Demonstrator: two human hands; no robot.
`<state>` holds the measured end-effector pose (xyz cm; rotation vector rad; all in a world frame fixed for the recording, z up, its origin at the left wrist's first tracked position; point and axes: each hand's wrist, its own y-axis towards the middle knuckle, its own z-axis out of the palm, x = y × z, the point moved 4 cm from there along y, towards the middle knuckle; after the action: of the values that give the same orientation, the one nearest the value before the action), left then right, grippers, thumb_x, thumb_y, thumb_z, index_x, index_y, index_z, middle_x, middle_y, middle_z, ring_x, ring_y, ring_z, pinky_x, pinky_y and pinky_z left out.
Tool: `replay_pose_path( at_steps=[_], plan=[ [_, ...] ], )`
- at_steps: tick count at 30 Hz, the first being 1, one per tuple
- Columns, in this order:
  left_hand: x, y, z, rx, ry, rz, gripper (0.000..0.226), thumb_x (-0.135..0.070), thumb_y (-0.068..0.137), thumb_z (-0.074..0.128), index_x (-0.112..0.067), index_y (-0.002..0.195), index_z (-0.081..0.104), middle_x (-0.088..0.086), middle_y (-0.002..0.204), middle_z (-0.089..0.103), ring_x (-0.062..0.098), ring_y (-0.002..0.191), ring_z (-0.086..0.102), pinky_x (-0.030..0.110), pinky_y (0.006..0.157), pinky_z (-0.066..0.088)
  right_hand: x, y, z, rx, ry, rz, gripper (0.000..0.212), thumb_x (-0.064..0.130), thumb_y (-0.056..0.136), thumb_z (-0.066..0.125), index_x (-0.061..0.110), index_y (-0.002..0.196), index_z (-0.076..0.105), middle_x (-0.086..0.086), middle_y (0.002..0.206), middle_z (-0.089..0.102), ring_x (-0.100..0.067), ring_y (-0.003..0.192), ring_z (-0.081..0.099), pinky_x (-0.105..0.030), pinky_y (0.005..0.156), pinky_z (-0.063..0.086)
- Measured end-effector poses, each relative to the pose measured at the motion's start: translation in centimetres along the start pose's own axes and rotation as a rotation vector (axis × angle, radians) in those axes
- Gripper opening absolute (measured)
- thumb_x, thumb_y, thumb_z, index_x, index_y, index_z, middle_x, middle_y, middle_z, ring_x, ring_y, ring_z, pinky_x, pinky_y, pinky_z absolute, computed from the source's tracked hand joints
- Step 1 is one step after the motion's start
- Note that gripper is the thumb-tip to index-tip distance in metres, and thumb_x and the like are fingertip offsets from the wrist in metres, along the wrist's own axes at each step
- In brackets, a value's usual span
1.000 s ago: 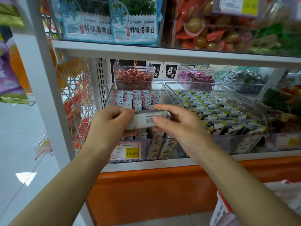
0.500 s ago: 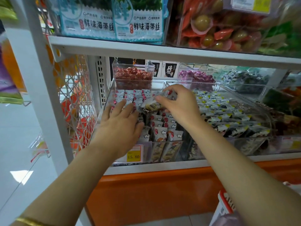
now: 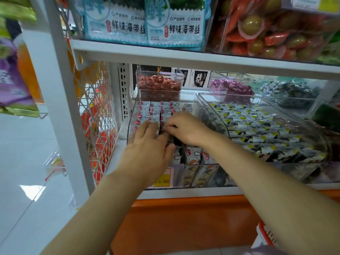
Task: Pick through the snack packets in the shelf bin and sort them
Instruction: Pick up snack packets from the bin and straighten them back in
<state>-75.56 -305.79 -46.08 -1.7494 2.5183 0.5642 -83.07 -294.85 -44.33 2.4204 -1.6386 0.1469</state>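
A clear plastic shelf bin (image 3: 189,99) on the lower shelf holds rows of small silver snack packets (image 3: 158,109) with red dots. Both my hands are inside it. My left hand (image 3: 147,150) lies flat with straight fingers pressing on the packets at the bin's left side. My right hand (image 3: 185,128) is curled over the middle rows, its fingertips pinching a packet (image 3: 166,128) down between the rows. More packets (image 3: 193,156) stand upright at the bin's front, partly hidden by my hands.
A second clear bin (image 3: 207,107) of silver packets with yellow corners sits right beside it. Small tubs of red (image 3: 159,85) and purple (image 3: 231,87) candies stand behind. The upper shelf edge (image 3: 184,57) hangs close above. A white wire rack (image 3: 95,115) is left.
Both hands went from holding a packet in front of the shelf to reaching into the bin. My right hand carried the packet down into the rows; my left hand flattened onto the packets.
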Motion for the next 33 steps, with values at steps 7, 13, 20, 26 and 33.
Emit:
replay_pose_path(
  at_steps=[7, 13, 20, 26, 33],
  plan=[
    [0.9, 0.0, -1.4, -0.105, 0.054, 0.016, 0.044, -0.037, 0.098, 0.032, -0.013, 0.129, 0.052, 0.004, 0.150, 0.025, 0.018, 0.143, 0.003, 0.038, 0.113, 0.022, -0.8, 0.8, -1.7, -0.090, 0.212, 0.073, 0.033, -0.003, 0.091, 0.042, 0.013, 0.104, 0.067, -0.005, 0.118, 0.063, -0.019, 0.108, 0.057, -0.030, 0.090, 0.045],
    [2.0, 0.2, -1.7, -0.165, 0.074, 0.014, 0.041, -0.034, 0.097, 0.037, -0.014, 0.127, 0.056, 0.006, 0.150, 0.031, 0.021, 0.142, 0.008, 0.034, 0.116, 0.006, -0.8, 2.7, -1.5, -0.156, 0.088, 0.062, 0.019, 0.004, 0.090, 0.054, 0.010, 0.102, 0.067, -0.007, 0.113, 0.065, -0.022, 0.109, 0.055, -0.032, 0.091, 0.045],
    [1.9, 0.3, -1.7, -0.176, 0.037, -0.014, 0.040, -0.032, 0.096, 0.038, -0.014, 0.125, 0.058, 0.007, 0.148, 0.033, 0.021, 0.142, 0.009, 0.034, 0.116, 0.006, -0.3, 3.5, -0.8, -0.057, -0.038, 0.055, 0.002, 0.014, 0.085, 0.065, 0.016, 0.085, 0.066, -0.003, 0.100, 0.066, -0.023, 0.108, 0.053, -0.041, 0.095, 0.045],
    [1.9, 0.0, -2.2, -0.194, -0.016, -0.032, 0.038, -0.029, 0.096, 0.040, -0.011, 0.124, 0.058, 0.006, 0.148, 0.034, 0.019, 0.141, 0.011, 0.033, 0.115, 0.009, 0.2, 0.7, -2.5, -0.160, 0.172, 0.016, 0.010, 0.008, 0.087, 0.060, 0.011, 0.078, 0.063, 0.013, 0.073, 0.050, -0.001, 0.067, 0.046, -0.019, 0.062, 0.038],
    [2.2, -0.6, -2.8, -0.203, -0.028, -0.055, 0.036, -0.024, 0.095, 0.045, -0.010, 0.127, 0.056, 0.008, 0.146, 0.037, 0.022, 0.139, 0.015, 0.037, 0.113, 0.016, 0.5, -0.3, -2.4, -0.347, 0.238, 0.058, 0.014, 0.009, 0.089, 0.057, 0.016, 0.077, 0.055, 0.003, 0.087, 0.050, -0.009, 0.080, 0.045, -0.025, 0.074, 0.037]
  ],
)
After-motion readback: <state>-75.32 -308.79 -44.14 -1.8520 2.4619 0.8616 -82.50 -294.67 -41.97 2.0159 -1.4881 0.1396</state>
